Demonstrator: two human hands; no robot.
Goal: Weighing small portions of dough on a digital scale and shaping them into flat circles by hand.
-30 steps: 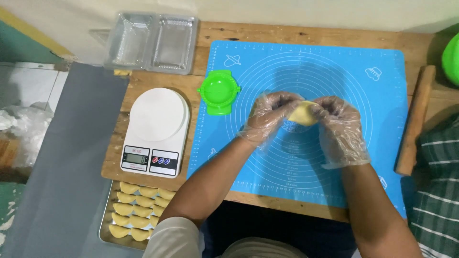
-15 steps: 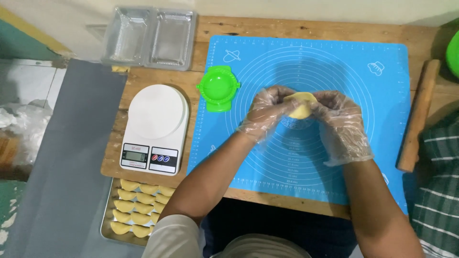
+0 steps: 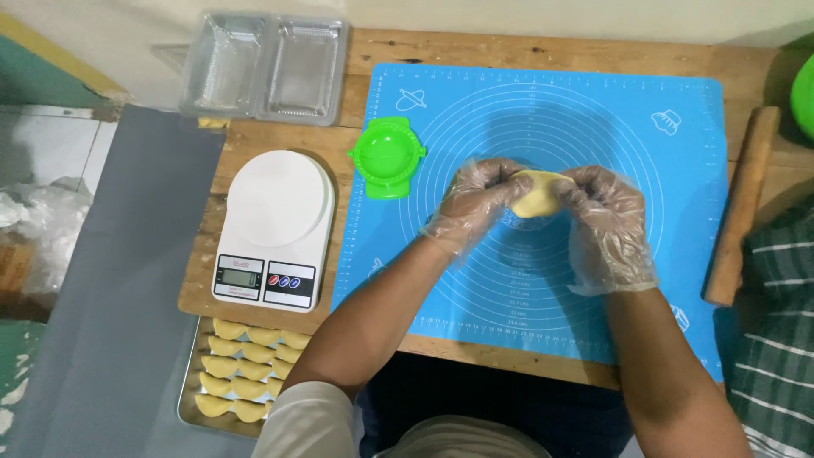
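Your left hand [image 3: 475, 203] and right hand [image 3: 606, 220], both in clear plastic gloves, meet over the middle of the blue silicone mat [image 3: 678, 212]. Between them sits a pale yellow piece of dough [image 3: 534, 193], lifted off the mat, and each hand pinches one side of it: your left fingers curl around its left edge, your right fingertips close on its right edge. The dough shows only in the gap between your hands.

Just beyond your left hand, to its left, a green round dumpling press [image 3: 387, 157] lies at the mat's edge. Farther left stands a white kitchen scale [image 3: 275, 225]. Down beside your left forearm, a metal tray [image 3: 188, 399] holds rows of folded pastries [image 3: 242, 360]. Well to the right of your right hand lies a wooden rolling pin [image 3: 742, 208].
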